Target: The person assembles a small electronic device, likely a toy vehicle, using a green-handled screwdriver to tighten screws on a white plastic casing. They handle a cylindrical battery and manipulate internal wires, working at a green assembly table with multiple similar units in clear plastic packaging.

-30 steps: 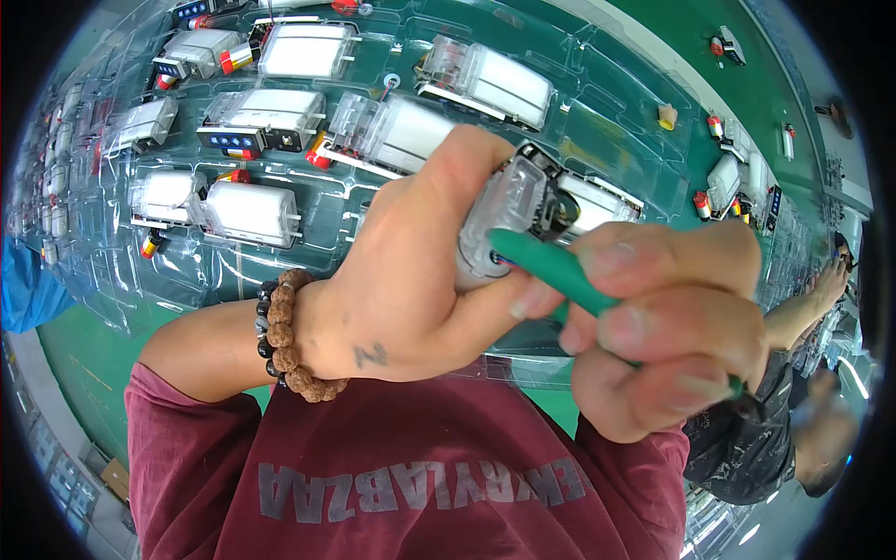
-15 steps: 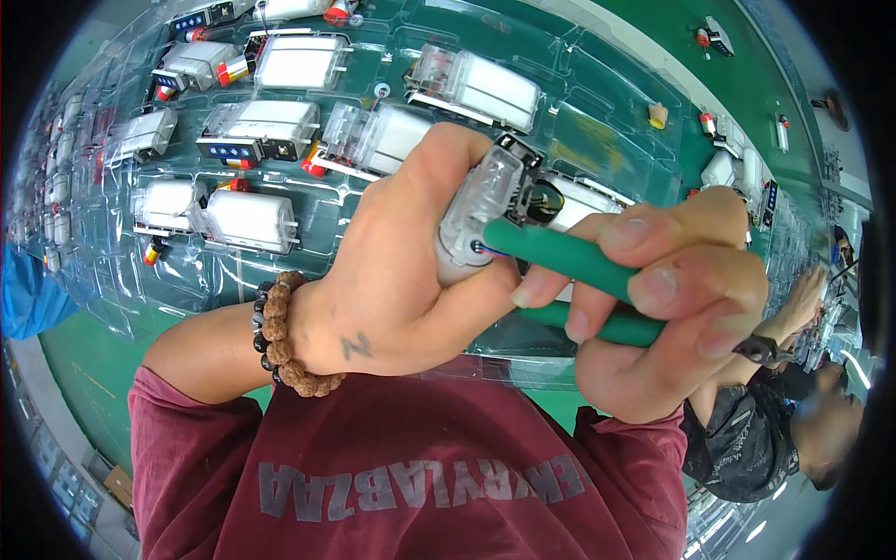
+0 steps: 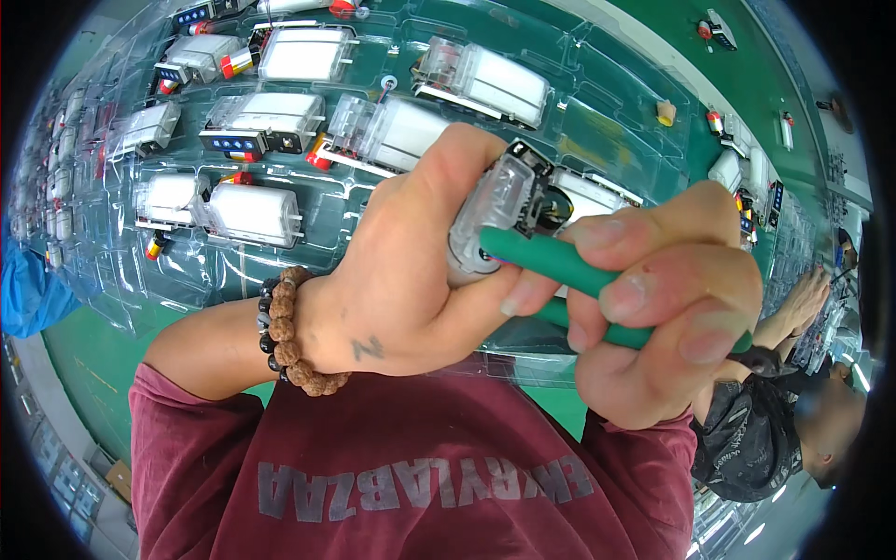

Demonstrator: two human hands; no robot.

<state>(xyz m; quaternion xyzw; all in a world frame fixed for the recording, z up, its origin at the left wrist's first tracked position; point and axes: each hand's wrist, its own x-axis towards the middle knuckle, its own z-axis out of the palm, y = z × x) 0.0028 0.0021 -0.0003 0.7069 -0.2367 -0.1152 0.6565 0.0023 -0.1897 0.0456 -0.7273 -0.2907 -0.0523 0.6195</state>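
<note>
My left hand is wrapped round a small device with a clear plastic housing, tilted upward, with black parts and thin wires along its right side. My right hand grips a pair of green-handled pliers. The rounded end of one handle lies against the lower part of the housing, by a small round fitting; the other handle runs below, partly behind my fingers. A dark metal part shows beyond my right hand and looks like the pliers' head. My left fingertips on the housing's far side are hidden.
Clear plastic trays hold several similar white-and-clear devices, some with red-and-yellow cylinders. A small tan piece lies at the right. A co-worker's hand works at the far right. Blue material hangs at the left edge.
The housing has shifted slightly right in my left hand's grip, both moving together. My right hand has moved slightly left, and the green handle end now covers more of the round fitting.
</note>
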